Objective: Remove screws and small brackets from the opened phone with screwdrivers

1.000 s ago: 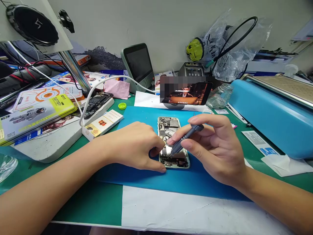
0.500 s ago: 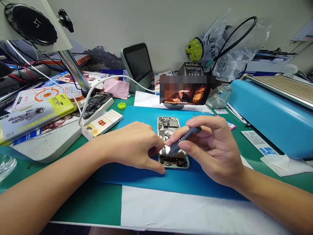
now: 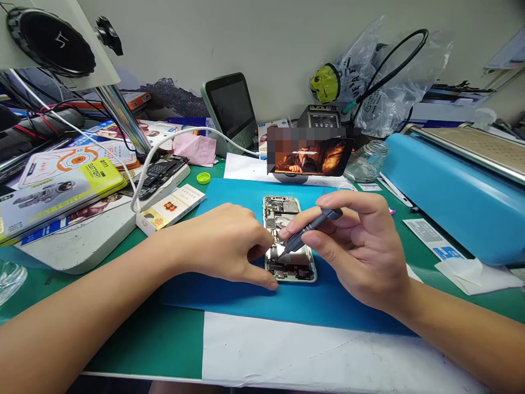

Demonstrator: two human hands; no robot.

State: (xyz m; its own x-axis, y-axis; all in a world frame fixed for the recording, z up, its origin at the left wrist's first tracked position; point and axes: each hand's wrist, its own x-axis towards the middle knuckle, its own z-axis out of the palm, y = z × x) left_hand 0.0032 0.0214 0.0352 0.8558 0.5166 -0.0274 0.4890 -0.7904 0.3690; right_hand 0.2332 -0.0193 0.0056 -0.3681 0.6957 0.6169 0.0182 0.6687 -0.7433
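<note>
An opened smartphone (image 3: 292,207) lies on the blue mat (image 3: 233,191), its inner boards and battery area bare. My left hand (image 3: 227,246) braces it from the left, with the index finger at the side edge and the thumb at the lower left corner. The other fingers of that hand are curled out of sight. A dark grey screwdriver (image 3: 309,230) is gripped between the thumb and fingers of my right hand (image 3: 361,246). It slants down to the left, its tip over the lower left part of the phone's inside; whether it touches, I cannot tell.
A phone playing a video (image 3: 315,157) stands behind the mat, near a glass jar (image 3: 371,161). To the left lie a small white carton (image 3: 174,208), a green cap (image 3: 203,178) and a yellow battery box (image 3: 65,191). A blue machine (image 3: 443,197) fills the right side.
The screwdriver tip has shifted slightly up the phone, away from its lower end, and the right hand's fingers have moved a little. My left hand stays in place on the phone.
</note>
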